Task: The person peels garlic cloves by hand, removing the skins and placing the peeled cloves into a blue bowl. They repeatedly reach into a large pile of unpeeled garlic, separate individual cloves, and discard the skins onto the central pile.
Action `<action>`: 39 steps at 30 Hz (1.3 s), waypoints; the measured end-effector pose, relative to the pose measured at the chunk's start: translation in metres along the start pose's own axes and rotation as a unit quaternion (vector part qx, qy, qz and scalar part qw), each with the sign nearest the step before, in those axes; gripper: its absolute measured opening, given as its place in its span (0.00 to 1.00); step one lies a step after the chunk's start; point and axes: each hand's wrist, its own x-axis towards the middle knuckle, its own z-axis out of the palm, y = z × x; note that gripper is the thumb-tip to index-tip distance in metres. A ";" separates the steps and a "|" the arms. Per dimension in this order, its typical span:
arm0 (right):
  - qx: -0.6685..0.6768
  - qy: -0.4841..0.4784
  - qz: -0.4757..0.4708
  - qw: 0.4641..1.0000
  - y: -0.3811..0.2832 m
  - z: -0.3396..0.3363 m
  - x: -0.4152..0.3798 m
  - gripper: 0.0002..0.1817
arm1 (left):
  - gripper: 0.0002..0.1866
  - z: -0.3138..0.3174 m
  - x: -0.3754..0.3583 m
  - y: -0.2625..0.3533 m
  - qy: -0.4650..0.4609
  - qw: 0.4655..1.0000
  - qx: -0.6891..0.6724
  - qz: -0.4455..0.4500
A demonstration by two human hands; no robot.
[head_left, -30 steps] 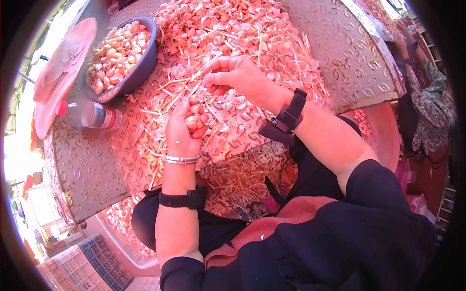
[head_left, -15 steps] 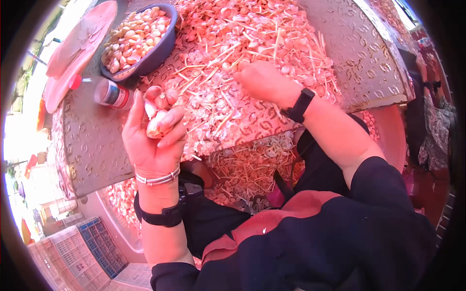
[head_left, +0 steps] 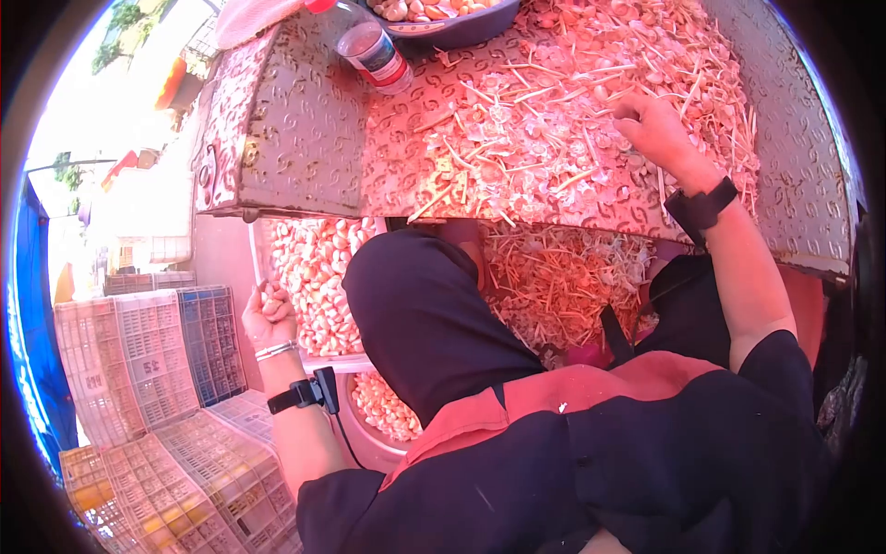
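Note:
My left hand (head_left: 269, 317) is low on the left, its fingers curled round several garlic cloves (head_left: 273, 299). It is beside the left rim of a pale tub (head_left: 260, 254) filled with garlic cloves (head_left: 318, 277). Over the metal table, my right hand (head_left: 653, 131) is closed, thumb and forefinger bent together. What it grips, if anything, cannot be made out. Beneath and around it lies a heap of garlic skins and dry stalks (head_left: 563, 129).
A plastic bottle with a red cap (head_left: 378, 60) stands near a blue basin of garlic (head_left: 461, 32) at the back. Plastic crates (head_left: 138, 360) are stacked at left. Another round tub (head_left: 346, 397) sits by my leg, and more stalks (head_left: 554, 286) lie below the table edge.
My left hand has moved from above the table down to the tub at left, still holding garlic. My right hand stays over the skins. The view has swung left and down.

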 end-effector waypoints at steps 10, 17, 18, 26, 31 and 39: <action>0.368 -0.146 0.042 0.917 0.000 -0.010 -0.002 0.15 | 0.19 -0.002 0.068 -0.021 0.138 0.861 0.486 0.060; 0.367 -0.089 -0.047 0.925 -0.002 -0.018 0.005 0.12 | 0.13 0.171 -0.088 -0.064 -0.175 0.768 0.572 0.229; 0.367 -0.086 -0.045 0.925 -0.004 -0.019 0.004 0.12 | 0.12 0.194 -0.113 -0.079 -0.234 0.791 0.519 0.222; 0.299 -0.042 -0.200 0.932 -0.050 -0.030 -0.019 0.14 | 0.24 0.295 -0.098 -0.216 -0.365 0.854 0.292 -0.229; 0.175 -0.004 -0.183 0.967 -0.035 -0.041 -0.022 0.14 | 0.17 0.297 -0.060 -0.255 -0.403 0.843 0.173 -0.311; -0.147 -0.055 -0.094 0.983 0.014 -0.008 -0.030 0.12 | 0.13 0.293 -0.063 -0.269 -0.408 0.771 0.444 -0.202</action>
